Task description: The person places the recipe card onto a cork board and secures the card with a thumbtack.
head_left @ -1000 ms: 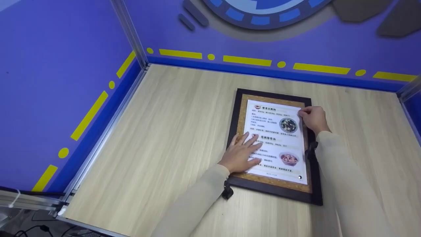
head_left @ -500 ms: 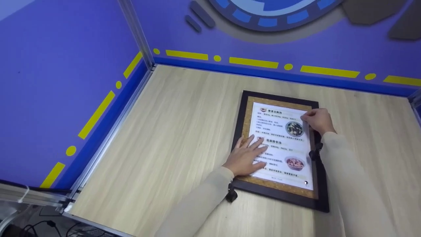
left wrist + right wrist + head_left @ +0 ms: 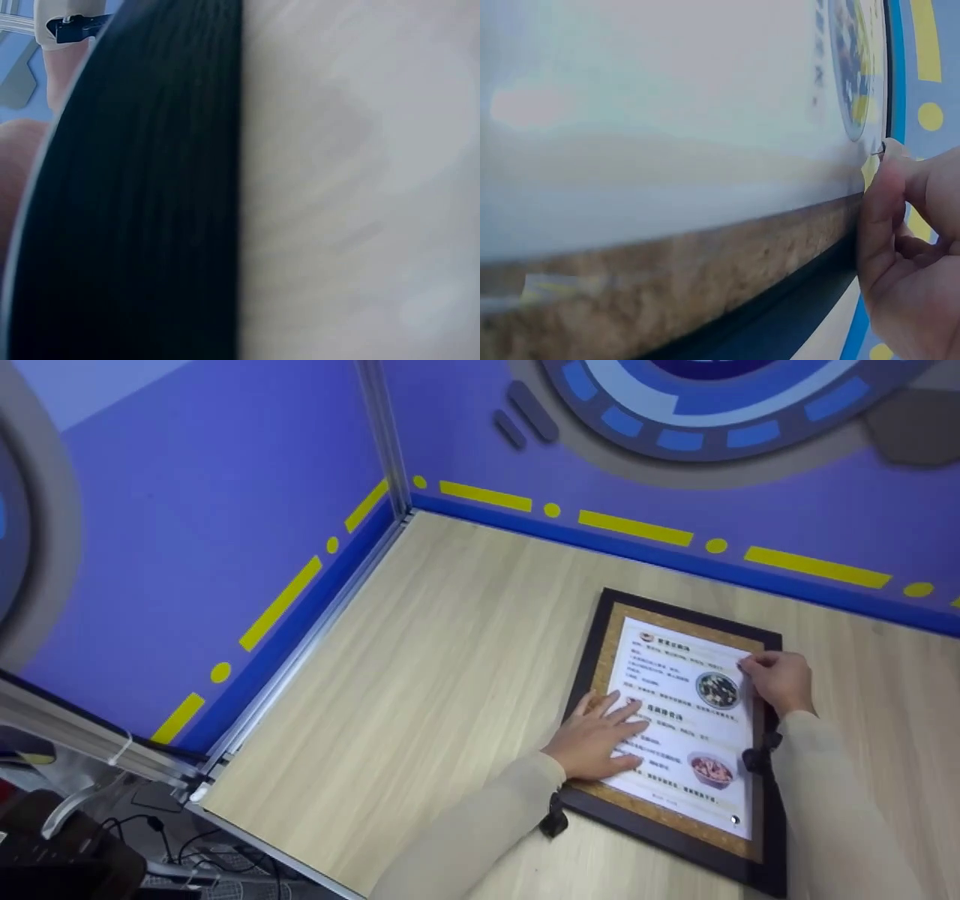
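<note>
A white printed sheet [image 3: 675, 780] with recipe text and soup pictures lies on a cork board [image 3: 611, 637] in a black frame [image 3: 592, 649]. Spread flat, my left hand [image 3: 596, 741] rests on the sheet's left edge. At the upper right corner of the sheet, my right hand [image 3: 784, 681] pinches a small thumbtack [image 3: 878, 153] between thumb and forefinger; its thin point faces the paper, and most of it is hidden by the fingers. Another shiny round tack [image 3: 735, 819] sits in the lower right corner. The left wrist view shows mainly the dark frame edge [image 3: 150, 187].
The board lies on a light wooden table [image 3: 405, 660]. Blue-purple panels [image 3: 247, 472] with yellow dashes stand behind and to the left, joined by a metal post [image 3: 386, 435]. Cables [image 3: 165, 840] and a dark object lie below the table's front left edge.
The head view has turned left, so the board and both hands appear lower and further right. Both hands stay at about the same places on the sheet.
</note>
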A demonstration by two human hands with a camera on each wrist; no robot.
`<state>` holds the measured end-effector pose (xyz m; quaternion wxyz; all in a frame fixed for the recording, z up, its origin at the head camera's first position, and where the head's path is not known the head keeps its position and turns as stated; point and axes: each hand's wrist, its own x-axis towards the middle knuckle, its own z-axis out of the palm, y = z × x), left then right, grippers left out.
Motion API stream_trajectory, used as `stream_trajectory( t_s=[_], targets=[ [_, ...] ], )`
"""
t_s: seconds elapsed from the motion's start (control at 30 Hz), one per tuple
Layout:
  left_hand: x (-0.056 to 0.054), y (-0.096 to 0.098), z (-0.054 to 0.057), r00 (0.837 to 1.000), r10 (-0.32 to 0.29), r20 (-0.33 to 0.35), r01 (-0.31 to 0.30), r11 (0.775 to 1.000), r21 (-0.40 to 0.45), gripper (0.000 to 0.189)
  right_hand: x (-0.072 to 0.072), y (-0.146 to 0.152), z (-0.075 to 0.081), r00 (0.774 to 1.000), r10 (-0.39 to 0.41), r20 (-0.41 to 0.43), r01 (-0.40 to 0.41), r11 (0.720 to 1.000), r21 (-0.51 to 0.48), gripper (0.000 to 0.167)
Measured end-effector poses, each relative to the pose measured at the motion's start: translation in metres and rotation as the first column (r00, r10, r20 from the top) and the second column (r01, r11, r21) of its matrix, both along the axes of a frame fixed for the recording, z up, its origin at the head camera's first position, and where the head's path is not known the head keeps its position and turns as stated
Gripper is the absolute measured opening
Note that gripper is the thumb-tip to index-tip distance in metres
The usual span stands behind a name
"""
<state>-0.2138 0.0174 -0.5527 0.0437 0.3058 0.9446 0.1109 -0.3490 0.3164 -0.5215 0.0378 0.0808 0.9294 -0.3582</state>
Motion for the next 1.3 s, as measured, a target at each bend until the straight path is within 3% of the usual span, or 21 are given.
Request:
stream_trajectory(
  t_s=[0.47, 0.77, 1.1, 1.3],
  targets=[
    [-0.004, 0.002, 0.002, 1.0, 0.015, -0.013, -0.015, 0.999, -0.036, 0.06, 0.0, 0.001, 0.0, 0.996, -0.084, 0.032, 0.087, 0.994, -0.073, 0.042],
    [-0.003, 0.004, 0.001, 0.999, 0.01, -0.032, -0.012, 0.998, -0.058, 0.061, 0.002, 0.0, -0.002, 0.996, -0.088, -0.002, 0.088, 0.996, -0.031, 0.042],
    [-0.008, -0.009, 0.004, 0.997, 0.049, -0.06, -0.053, 0.997, -0.056, 0.06, -0.013, -0.017, -0.001, 0.995, -0.077, -0.062, 0.075, 0.996, -0.041, 0.037],
    [-0.006, -0.002, 0.001, 1.0, 0.006, -0.003, -0.006, 0.999, -0.035, 0.061, -0.002, -0.009, -0.003, 0.992, -0.127, -0.023, 0.127, 0.992, -0.024, 0.04]
  ],
)
